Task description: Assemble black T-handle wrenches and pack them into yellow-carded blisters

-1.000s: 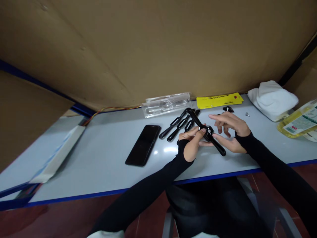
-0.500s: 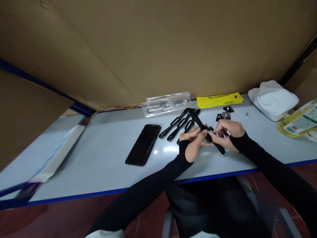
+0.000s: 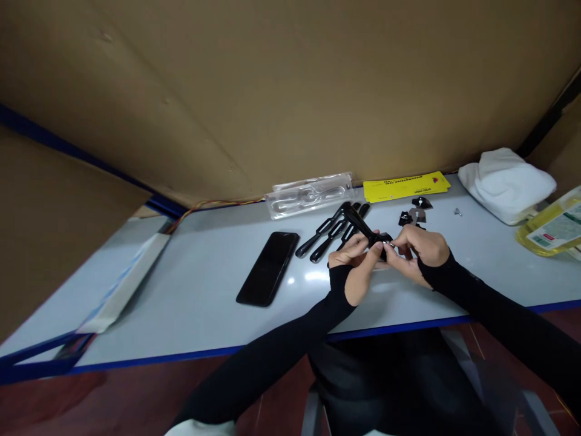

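My left hand (image 3: 356, 260) is closed around the middle of a black spokeshave (image 3: 358, 221), whose upper handle slants up and left over other spokeshave bodies. My right hand (image 3: 417, 248) is closed too, with its thumb and fingertips pinched at a small shiny metal piece (image 3: 391, 244) against the spokeshave's middle. The piece looks like a screw, but the fingers cover most of it. Left of my hands lie black spokeshave bodies (image 3: 321, 252) side by side. Beyond my right hand are dark blades and caps (image 3: 418, 215), and a small silver screw (image 3: 458, 212) lies to their right.
A black phone (image 3: 267, 269) lies left of the spokeshaves. Clear plastic packaging (image 3: 311, 197) and yellow cards (image 3: 406, 186) rest along the back panel. On the right are a white cloth bundle (image 3: 506, 181) and a bottle of yellow liquid (image 3: 551, 227). A blue edge (image 3: 372, 332) borders the table in front.
The spokeshave has turned slightly in my hands, and its near handle end, visible before, is now hidden behind them. My fingers keep their pinch. The whole view has shifted a little.
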`<move>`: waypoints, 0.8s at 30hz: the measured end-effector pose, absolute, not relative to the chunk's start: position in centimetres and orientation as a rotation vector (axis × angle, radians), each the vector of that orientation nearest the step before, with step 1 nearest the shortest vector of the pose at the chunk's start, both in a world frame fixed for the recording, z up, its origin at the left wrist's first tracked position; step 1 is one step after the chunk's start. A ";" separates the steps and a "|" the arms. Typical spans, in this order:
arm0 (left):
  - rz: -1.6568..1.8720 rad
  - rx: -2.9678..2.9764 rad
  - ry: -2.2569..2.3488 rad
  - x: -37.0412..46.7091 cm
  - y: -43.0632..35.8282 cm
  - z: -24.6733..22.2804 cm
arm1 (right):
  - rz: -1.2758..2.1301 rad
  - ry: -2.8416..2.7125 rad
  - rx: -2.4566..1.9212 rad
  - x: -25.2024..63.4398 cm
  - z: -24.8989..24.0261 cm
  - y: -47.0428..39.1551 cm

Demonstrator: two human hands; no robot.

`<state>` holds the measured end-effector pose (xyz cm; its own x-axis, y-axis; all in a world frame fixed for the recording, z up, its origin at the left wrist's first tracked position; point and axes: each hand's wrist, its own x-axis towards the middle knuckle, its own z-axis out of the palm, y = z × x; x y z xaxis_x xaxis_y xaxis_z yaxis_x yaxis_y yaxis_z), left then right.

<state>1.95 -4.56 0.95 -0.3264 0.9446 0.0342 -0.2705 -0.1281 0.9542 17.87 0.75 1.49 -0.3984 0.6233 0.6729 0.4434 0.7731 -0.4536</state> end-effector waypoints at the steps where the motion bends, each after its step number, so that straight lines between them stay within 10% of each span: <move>1: 1.650 0.888 1.178 2.1 -4.6 0.9 | 0.276 -2.015 -0.810 17.7 1.4 0.6; 19: 1.654 1.186 1.225 1.9 -4.0 2.1 | 0.615 -1.641 -0.975 15.8 1.6 0.5; 24: 1.586 1.568 1.405 1.2 -3.3 2.4 | 1.462 -1.498 -0.791 15.2 2.4 1.0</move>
<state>1.20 -3.32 2.38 -0.2115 0.8859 0.4128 0.3025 -0.3423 0.8896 15.20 0.96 2.40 -0.4163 0.8965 0.1518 -0.1303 0.1064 -0.9858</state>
